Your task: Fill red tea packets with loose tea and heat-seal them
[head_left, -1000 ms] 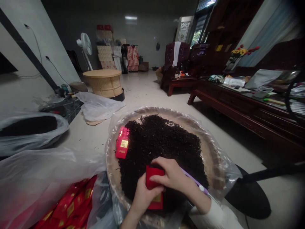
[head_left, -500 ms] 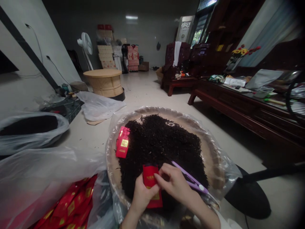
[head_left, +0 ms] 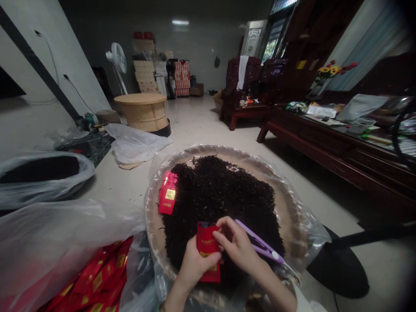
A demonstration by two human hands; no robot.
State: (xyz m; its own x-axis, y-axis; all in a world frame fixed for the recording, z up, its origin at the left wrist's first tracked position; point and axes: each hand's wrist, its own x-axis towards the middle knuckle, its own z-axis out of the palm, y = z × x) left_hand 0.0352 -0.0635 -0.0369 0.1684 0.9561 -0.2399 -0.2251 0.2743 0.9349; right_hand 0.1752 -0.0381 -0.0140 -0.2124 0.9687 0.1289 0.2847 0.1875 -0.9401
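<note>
My left hand (head_left: pixel 194 265) grips a small red packet (head_left: pixel 207 248) from below, holding it upright over a heap of dark loose tea leaves (head_left: pixel 219 201). Pinching the packet's upper right edge are the fingers of my right hand (head_left: pixel 236 248). A purple tool (head_left: pixel 260 248) lies along that hand and points toward the tea. The tea fills a round woven tray (head_left: pixel 294 212) lined with clear plastic. A couple of red packets (head_left: pixel 167 198) lie on the tray's left side.
A clear bag of several red packets (head_left: pixel 94 284) sits at the lower left. Another plastic-lined bag of dark tea (head_left: pixel 39 171) is at the far left. A dark wooden bench (head_left: pixel 338 151) runs along the right, a round stool (head_left: pixel 143 110) and a fan (head_left: pixel 117 63) stand behind.
My right hand slid off the packet's top to its right edge, uncovering the printed front. The packet now stands more upright. The purple tool came into fuller view.
</note>
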